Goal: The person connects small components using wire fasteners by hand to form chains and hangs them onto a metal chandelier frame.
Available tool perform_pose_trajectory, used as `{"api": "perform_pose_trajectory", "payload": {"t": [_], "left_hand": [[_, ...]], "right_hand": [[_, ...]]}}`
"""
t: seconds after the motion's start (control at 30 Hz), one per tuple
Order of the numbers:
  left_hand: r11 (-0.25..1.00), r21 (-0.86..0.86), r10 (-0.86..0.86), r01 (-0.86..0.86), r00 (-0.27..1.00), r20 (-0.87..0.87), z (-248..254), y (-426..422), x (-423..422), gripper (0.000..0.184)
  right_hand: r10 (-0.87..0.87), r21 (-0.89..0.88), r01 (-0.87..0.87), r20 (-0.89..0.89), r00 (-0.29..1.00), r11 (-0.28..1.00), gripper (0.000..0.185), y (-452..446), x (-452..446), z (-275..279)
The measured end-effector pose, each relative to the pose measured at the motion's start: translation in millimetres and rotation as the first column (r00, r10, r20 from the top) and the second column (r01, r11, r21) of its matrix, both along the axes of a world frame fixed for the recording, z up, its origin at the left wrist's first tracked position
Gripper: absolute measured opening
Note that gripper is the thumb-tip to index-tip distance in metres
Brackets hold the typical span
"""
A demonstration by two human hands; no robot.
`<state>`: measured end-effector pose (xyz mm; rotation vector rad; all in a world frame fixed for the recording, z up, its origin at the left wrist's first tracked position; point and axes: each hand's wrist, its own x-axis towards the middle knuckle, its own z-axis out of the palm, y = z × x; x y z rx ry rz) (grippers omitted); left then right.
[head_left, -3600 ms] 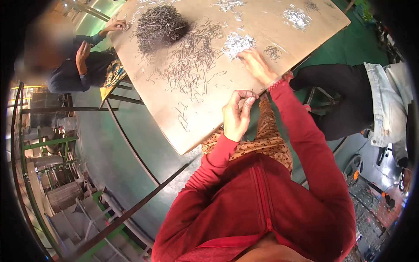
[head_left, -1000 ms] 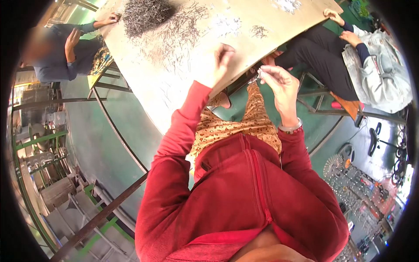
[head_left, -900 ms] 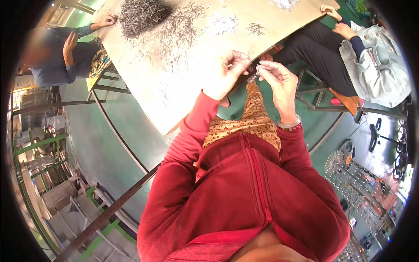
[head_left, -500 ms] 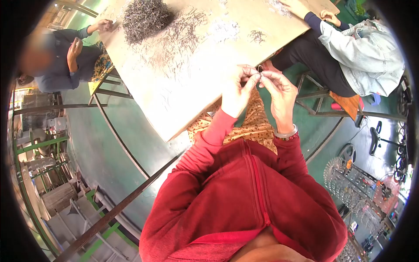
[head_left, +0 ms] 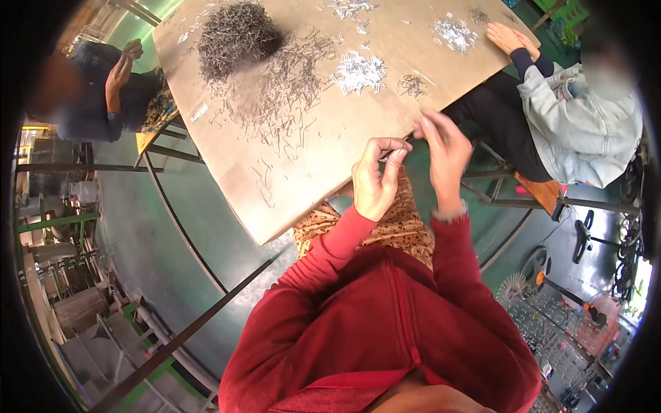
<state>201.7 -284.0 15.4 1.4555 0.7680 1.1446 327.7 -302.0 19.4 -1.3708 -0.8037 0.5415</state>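
My left hand [head_left: 376,179] is pinched at the table's near edge, with a small dark metal piece between thumb and finger. Just right of it, my right hand [head_left: 446,155] is raised and smeared by motion; whether it holds anything cannot be made out. On the brown table [head_left: 275,210] lie a tall heap of bent wire pieces [head_left: 237,40] and many loose wire pieces [head_left: 292,89] spread beside it. A pile of white, shiny small pieces [head_left: 359,72] sits beyond my hands, and a small dark cluster [head_left: 412,85] is to its right.
A co-worker in dark clothes [head_left: 89,82] sits at the left, hands together. Another in a pale denim jacket [head_left: 578,131] sits at the right, hands on the table near a second white pile [head_left: 455,34]. Metal frames [head_left: 182,220] and machinery [head_left: 79,310] stand lower left.
My hands, together half a second ago, are now apart, the right one moved off to the right. The right co-worker's hand has drawn back from the white pile. The left co-worker's hand has left the table.
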Motion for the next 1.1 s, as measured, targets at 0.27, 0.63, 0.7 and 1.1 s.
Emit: {"api": "perform_pose_trajectory", "payload": {"t": [0.27,0.63,0.7,1.1], "left_hand": [[0.998,-0.058,0.026,-0.031,0.996,-0.085,3.7,-6.4,-13.8,0.006],[0.999,-0.044,0.010,-0.015,0.993,-0.114,-4.7,-2.4,-22.0,0.006],[1.000,0.011,0.007,-0.005,0.985,-0.171,-0.7,-1.7,-24.0,0.007],[0.993,0.032,-0.100,0.115,0.948,-0.302,19.9,5.2,-23.4,0.009]], "right_hand": [[0.222,-0.165,-0.148,0.690,0.689,0.975,0.014,146.3,40.6,-78.1],[0.198,-0.111,-0.173,0.736,0.647,0.979,0.009,116.8,43.3,-81.3],[0.287,-0.236,-0.179,0.593,0.752,0.955,0.012,100.2,40.5,-71.4],[0.400,0.047,-0.397,-0.150,0.904,0.916,0.019,-13.6,0.9,30.8]]}}
